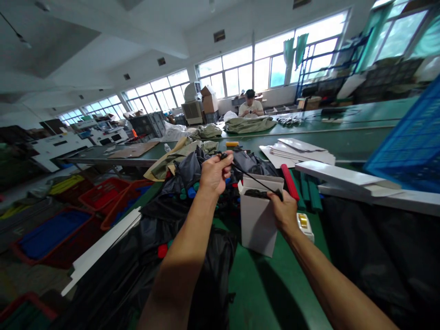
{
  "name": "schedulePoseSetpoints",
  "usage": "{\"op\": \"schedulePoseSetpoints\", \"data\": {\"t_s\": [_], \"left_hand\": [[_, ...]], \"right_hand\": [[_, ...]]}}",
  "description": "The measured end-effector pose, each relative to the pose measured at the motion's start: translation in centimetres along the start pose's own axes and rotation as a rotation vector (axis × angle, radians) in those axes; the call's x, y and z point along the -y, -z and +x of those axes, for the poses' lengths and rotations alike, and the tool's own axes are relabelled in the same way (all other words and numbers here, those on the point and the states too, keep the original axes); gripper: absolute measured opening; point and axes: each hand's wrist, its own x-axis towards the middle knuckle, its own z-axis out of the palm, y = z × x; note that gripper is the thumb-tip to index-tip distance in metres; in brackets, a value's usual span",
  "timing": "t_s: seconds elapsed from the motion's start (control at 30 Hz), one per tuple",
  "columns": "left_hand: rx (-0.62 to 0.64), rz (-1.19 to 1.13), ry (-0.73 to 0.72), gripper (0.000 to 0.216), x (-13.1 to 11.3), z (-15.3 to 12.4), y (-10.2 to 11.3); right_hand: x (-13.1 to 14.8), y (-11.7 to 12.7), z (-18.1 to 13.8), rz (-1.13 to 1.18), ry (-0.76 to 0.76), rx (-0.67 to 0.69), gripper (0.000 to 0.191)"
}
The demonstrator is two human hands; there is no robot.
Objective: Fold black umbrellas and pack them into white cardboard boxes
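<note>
A white cardboard box (258, 224) stands upright on the green table, its top flaps up and dark material (256, 193) showing in its mouth. Above and left of it, my left hand (216, 174) is closed on one end of a thin black cord (252, 176). The cord runs taut down to the right, where my right hand (284, 211) pinches it at the box's top right edge. Under my left arm lies a heap of black fabric (137, 261), with red, blue and green pieces among it.
Flat white card pieces (297, 152) and long white boxes (347, 176) lie to the right, near red and green rolls (289, 182). A blue crate (409, 142) leans at far right. Red crates (106, 195) stand left. Another person (250, 107) sits across the tables.
</note>
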Motion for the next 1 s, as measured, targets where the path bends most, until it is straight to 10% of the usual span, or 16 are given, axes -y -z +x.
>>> {"op": "schedulePoseSetpoints", "data": {"t_s": [0.17, 0.43, 0.8, 1.0], "left_hand": [[-0.059, -0.097, 0.121, 0.037, 2.7, -1.4, 4.1], [0.068, -0.108, 0.141, 0.033, 6.0, -3.1, 4.1], [-0.052, 0.522, -0.162, 0.025, 8.0, -1.0, 1.9], [0.23, 1.021, -0.604, 0.017, 7.5, 0.2, 2.3]], "right_hand": [[-0.6, 0.0, 0.1, 0.018, 0.01, 0.015, 0.033], [0.9, 0.2, -0.2, -0.024, 0.005, 0.018, 0.035], [0.8, 0.3, 0.2, -0.02, -0.015, 0.054, 0.034], [1.2, 0.2, 0.2, -0.01, -0.013, 0.054, 0.034]]}}
